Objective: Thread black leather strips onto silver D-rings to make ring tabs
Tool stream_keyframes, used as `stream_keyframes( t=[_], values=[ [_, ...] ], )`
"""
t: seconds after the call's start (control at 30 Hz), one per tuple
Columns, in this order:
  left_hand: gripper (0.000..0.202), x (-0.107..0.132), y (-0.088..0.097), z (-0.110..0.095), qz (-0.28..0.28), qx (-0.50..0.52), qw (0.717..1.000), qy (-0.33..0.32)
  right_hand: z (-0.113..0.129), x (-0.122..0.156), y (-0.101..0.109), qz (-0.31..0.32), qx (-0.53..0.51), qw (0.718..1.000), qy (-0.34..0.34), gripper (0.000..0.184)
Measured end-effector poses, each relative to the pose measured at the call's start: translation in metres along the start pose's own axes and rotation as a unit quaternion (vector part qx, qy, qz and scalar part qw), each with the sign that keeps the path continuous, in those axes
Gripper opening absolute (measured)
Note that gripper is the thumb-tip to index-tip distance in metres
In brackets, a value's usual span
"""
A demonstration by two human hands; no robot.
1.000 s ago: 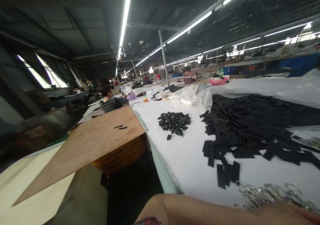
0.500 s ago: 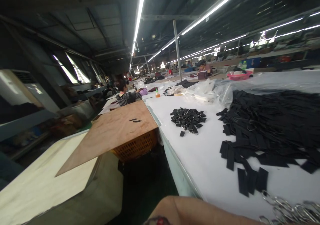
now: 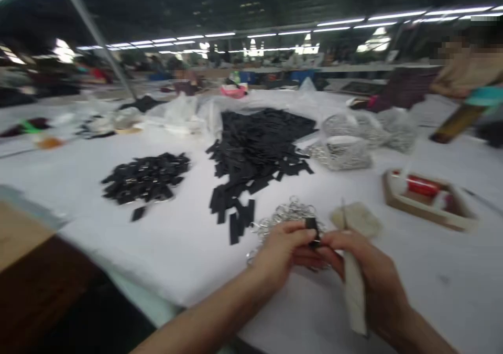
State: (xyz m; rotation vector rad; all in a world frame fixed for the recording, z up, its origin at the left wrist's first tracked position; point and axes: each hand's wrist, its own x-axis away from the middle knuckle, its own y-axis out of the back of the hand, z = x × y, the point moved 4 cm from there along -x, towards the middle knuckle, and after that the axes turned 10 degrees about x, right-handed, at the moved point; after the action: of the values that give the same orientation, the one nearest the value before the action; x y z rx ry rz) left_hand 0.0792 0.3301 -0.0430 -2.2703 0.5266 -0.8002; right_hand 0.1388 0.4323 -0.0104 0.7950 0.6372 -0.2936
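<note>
My left hand (image 3: 281, 251) and my right hand (image 3: 363, 270) meet over the white table (image 3: 188, 249), fingers pinched together on a small black strap piece (image 3: 312, 228). A pale, cloth-wrapped stick (image 3: 353, 296) lies across my right hand's palm. Just beyond my fingers sits a heap of silver metal rings (image 3: 286, 215). Farther back spreads a big pile of black strips (image 3: 255, 149). At the left lies a smaller heap of black pieces fitted with rings (image 3: 147, 178). The frame is blurred by motion.
Clear bags of metal rings (image 3: 346, 152) stand at the back right. A shallow wooden tray (image 3: 428, 199) with red items lies right. A pale lump (image 3: 356, 217) sits next to the rings. A person (image 3: 467, 71) stands at the far right. Plastic bags (image 3: 176, 113) lie behind.
The view has swung right and down from the hall and the plywood-covered bench to the table. Both my hands have come into view, pinched on the black piece.
</note>
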Motion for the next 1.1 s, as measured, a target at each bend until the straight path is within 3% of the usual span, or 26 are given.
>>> stream_keyframes(
  t=[0.07,0.2,0.53,0.73,0.93,1.1],
  values=[
    [0.021,-0.001,-0.001,-0.007,0.019,-0.023,1.0,0.004,-0.006,0.001,0.008,0.019,0.015,0.999,-0.035,0.005],
    [0.016,0.005,-0.004,-0.008,0.026,-0.045,0.999,0.001,-0.007,-0.005,0.005,0.01,-0.005,0.997,-0.082,0.008],
    [0.024,0.012,-0.015,-0.013,0.092,-0.178,0.978,-0.055,-0.014,-0.009,0.01,0.013,-0.034,0.977,-0.209,0.009],
    [0.014,0.015,-0.015,-0.014,0.064,-0.212,0.972,-0.073,-0.015,-0.009,0.007,0.02,-0.066,0.972,-0.225,0.01],
    [0.017,0.015,-0.016,-0.014,0.061,-0.219,0.971,-0.075,-0.016,-0.013,0.008,-0.009,-0.134,0.957,-0.259,0.014],
    [0.016,0.014,-0.013,-0.012,0.057,-0.223,0.97,-0.071,-0.014,-0.015,0.01,-0.017,-0.134,0.962,-0.239,0.013]
  ],
)
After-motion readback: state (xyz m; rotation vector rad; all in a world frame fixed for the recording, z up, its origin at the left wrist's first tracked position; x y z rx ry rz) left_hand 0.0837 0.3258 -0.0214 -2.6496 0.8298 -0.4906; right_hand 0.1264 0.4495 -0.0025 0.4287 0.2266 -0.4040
